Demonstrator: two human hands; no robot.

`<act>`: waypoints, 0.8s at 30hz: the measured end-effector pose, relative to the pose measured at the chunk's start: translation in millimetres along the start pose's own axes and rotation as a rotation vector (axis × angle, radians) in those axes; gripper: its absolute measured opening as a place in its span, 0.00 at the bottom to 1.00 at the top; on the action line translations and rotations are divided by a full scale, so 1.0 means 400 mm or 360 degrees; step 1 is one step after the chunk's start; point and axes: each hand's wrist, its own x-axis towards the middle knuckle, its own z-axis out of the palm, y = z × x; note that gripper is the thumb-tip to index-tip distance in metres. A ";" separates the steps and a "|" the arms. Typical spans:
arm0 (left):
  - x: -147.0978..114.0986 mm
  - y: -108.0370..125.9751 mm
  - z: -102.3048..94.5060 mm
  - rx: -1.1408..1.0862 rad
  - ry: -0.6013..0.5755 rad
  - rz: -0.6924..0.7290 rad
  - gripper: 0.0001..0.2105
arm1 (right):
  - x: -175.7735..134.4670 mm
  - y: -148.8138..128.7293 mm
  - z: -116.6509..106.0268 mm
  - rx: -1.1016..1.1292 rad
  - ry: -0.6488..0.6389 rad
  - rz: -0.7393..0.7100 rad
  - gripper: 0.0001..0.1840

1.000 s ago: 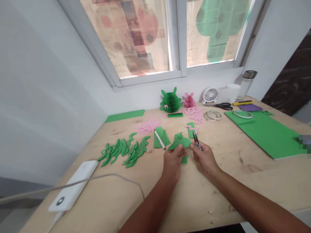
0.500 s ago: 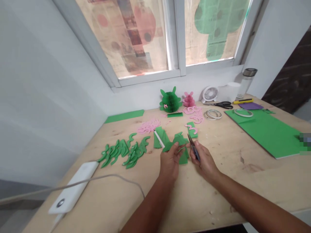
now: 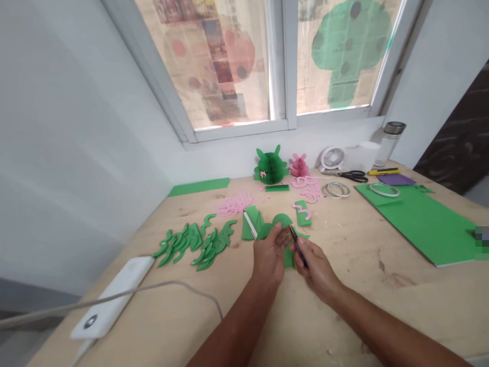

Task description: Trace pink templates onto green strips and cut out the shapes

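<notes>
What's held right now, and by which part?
Left grip: green paper, by its near edge. Right grip: scissors, by the handle end, tips pointing away from the grip.

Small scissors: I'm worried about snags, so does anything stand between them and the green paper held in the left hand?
Nothing visible stands between: the small scissors, in the right hand, have their tips right by the green paper. The left hand is close beside the blades; whether they touch the paper, I can't tell.
</notes>
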 end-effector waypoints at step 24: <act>-0.007 -0.044 0.014 -0.0013 0.0018 0.0186 0.11 | 0.014 0.014 -0.008 0.0043 0.0022 -0.0044 0.25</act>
